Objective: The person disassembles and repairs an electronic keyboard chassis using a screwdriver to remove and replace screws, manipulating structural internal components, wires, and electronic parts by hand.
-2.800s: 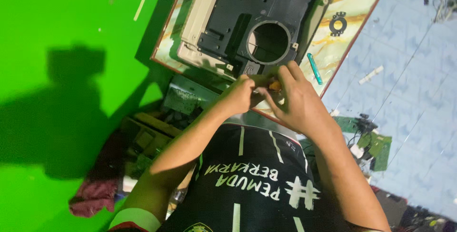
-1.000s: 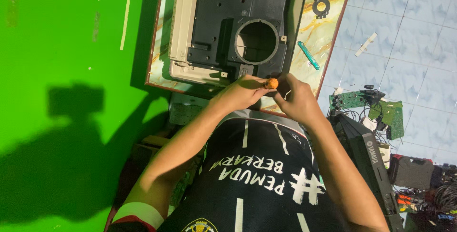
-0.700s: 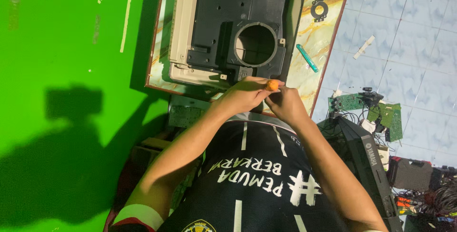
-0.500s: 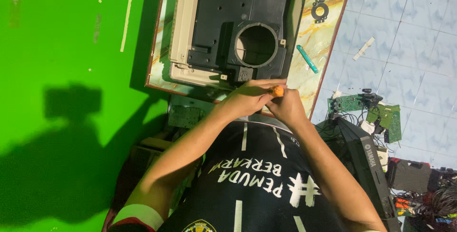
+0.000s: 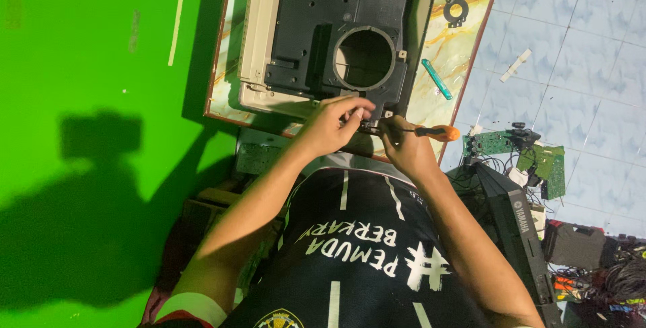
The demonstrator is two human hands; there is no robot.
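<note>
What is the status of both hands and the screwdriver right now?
Left hand pinching at black housing edge. Right hand gripping orange-handled screwdriver, tip toward left fingers. Nothing blocking; teal pen lies apart.

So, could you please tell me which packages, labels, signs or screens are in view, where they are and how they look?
Shirt print: white block lettering on the wearer's black shirt, bottom centre.
Badge: small yellow-and-white emblem at the shirt's lower edge.
Black unit: long dark box on the floor at right, white logo along its side.
No packages or lit screens show.
</note>
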